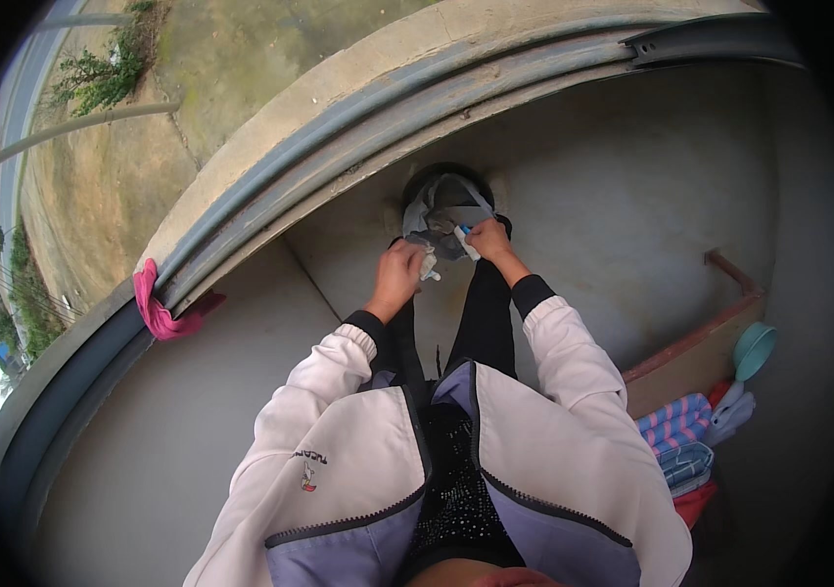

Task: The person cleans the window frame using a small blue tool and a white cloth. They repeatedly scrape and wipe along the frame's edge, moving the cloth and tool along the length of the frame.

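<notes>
Between my feet stands a dark round bin (422, 177) lined with a translucent grey plastic bag (419, 217). What lies inside the bag is hard to make out. My left hand (397, 276) is closed at the near left side of the bin, with a crumpled whitish wad (429, 264), perhaps tissue, sticking out from its fingers. At the bin's right side my right hand (489, 239) pinches a small white-and-blue flat piece (467, 241) by its upper end. Its kind is too small to tell. Both hands are near the bag's rim.
A ledge with metal rails (339, 161) curves across the far left, and a pink cloth (164, 311) hangs over it. To the right stands a brown board with a reddish edge (691, 342). Beside it are a turquoise scoop-like thing (755, 350) and folded striped fabric (676, 423).
</notes>
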### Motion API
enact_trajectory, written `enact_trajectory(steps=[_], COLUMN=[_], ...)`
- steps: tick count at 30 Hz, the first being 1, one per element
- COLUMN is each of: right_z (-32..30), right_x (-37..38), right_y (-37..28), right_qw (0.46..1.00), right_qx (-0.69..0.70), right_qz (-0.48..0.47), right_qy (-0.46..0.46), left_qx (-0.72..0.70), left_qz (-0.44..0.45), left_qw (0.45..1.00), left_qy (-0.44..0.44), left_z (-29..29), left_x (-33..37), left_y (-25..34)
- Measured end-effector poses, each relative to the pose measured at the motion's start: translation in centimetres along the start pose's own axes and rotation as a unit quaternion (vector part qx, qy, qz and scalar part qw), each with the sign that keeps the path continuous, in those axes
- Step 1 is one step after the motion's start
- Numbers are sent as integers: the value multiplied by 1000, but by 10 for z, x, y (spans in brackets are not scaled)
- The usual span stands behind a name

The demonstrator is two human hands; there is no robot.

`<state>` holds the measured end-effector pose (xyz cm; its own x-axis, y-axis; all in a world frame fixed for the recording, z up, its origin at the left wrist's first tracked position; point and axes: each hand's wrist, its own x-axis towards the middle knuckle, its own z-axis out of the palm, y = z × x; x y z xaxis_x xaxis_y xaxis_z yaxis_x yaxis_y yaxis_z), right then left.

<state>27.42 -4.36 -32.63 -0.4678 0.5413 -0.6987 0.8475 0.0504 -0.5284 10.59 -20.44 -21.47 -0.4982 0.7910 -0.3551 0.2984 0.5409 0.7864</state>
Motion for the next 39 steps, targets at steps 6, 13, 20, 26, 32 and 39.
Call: enact_trajectory(steps=[6, 13, 20, 26, 32, 39], right_z=[78, 76, -54, -226, -339, -364], right_x=[46, 29, -65, -147, -141, -63], right_y=[48, 72, -12, -138, -251, -284], right_qw=[929, 947, 985, 946, 801, 711], right_qx=[232, 190, 164, 127, -169, -480], right_qz=[288, 238, -52, -265, -520, -484], right_qy=[-14, -98, 21, 137, 243, 173], left_qx=[9, -10, -87, -147, -97, 67], left_qz=[-40, -36, -40, 57, 164, 147], left_qw=[999, 999, 992, 987, 963, 939], left_qy=[-12, -30, -77, -32, 190, 302], left_z=[5, -6, -26, -69, -128, -144], left_x=[-1, -10, -7, -5, 12, 82], left_y=[-31, -30, 53, 162, 239, 234])
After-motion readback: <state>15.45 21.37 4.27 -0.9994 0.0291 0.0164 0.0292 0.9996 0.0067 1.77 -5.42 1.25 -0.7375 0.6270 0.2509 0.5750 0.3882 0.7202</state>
